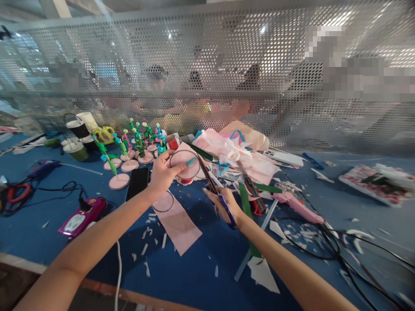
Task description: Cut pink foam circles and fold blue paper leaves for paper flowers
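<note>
While the near edge of the blue table (201, 268) runs along below the forearms and a perforated metal screen (207, 65) walls off the far side, we start at the left, where a blue glue gun (45, 168) lies behind a magenta socket block (82, 214). Next come the flower stands, green stems on pink round bases, at least six bases in sight, the rear ones overlapping too much for a sure tally; one black phone (138, 181) sits just in front. Here's the left hand (164, 170), thumb and fingers pinching one pink sheet (188, 152), held above the table near the middle, and one pink strip (180, 224) stretches below it toward us. Two dark circular outlines show, one at the sheet, one at the strip; whether drawn or loose rings, I can't tell. Between the forearms, blue surface gives the hands room, sprinkled with white scraps. Now the right hand (225, 205), fingers curled around the handles of one pair of scissors (210, 183), blades up beside the sheet's right edge; contact is unclear. Further right, one pink glue gun (300, 207) trails black cable, and one wrapped packet (379, 181) rests at the far right.
</note>
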A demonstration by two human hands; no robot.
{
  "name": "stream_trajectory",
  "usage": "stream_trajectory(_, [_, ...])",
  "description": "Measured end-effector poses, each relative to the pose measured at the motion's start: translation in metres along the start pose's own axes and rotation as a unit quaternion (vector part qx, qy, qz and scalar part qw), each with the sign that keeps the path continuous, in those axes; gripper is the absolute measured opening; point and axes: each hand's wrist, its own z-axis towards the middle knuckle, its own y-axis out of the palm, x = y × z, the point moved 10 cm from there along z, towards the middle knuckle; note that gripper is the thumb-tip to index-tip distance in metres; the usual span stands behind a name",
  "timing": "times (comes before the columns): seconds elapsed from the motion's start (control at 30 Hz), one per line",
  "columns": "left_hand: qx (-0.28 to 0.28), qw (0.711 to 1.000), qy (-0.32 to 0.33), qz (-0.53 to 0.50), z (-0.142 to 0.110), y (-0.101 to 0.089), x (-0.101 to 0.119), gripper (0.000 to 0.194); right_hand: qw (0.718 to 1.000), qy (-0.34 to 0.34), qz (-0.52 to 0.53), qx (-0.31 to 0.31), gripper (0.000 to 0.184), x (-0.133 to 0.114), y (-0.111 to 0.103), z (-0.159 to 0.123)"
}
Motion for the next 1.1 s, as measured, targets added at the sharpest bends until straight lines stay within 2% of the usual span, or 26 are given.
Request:
stream_trajectory(0.2, [-0.023, 0.999, 0.011, 0.035, 0.005, 0.0, -0.003, 0.042, 1.0, 0.02, 0.014, -0.015, 0.037, 0.006, 0.003, -0.001])
stream_trajectory(0.4, [-0.034, 0.999, 0.013, 0.029, 0.006, 0.001, -0.001, 0.041, 1.0, 0.003, 0.007, -0.009, 0.038, 0.005, 0.002, 0.0])
stream_trajectory(0.7, [0.004, 0.997, -0.055, -0.052, 0.001, -0.001, -0.018, 0.045, 1.0, -0.004, 0.01, 0.011, 0.044, 0.002, 0.001, 0.0])
stream_trajectory(0.87, [0.022, 0.997, -0.055, -0.048, 0.003, -0.005, -0.017, 0.047, 1.0, -0.017, -0.009, 0.011, 0.042, -0.001, 0.0, 0.0])
stream_trajectory(1.1, [-0.018, 0.998, -0.04, -0.038, 0.004, 0.002, -0.011, 0.048, 1.0, 0.006, 0.007, -0.008, 0.037, 0.003, 0.005, 0.0])
